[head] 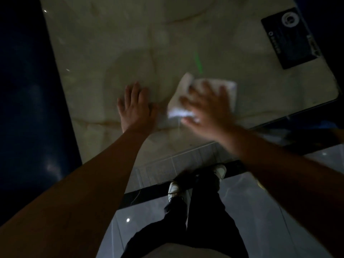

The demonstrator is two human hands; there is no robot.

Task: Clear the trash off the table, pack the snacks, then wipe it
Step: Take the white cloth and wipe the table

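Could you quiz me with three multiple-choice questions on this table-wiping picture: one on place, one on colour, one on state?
1. Where is the dark rectangular card?
A. far right corner of the table
B. under the left hand
C. on the floor

2. What colour is the crumpled cloth?
A. red
B. white
C. black

3. How does the left hand rest?
A. clenched in a fist
B. flat, fingers spread
C. lifted off the table

Answers:
A: the dark rectangular card lies by the pale marble table corner.
B: the crumpled cloth under the right hand is white.
B: the left hand lies palm down.
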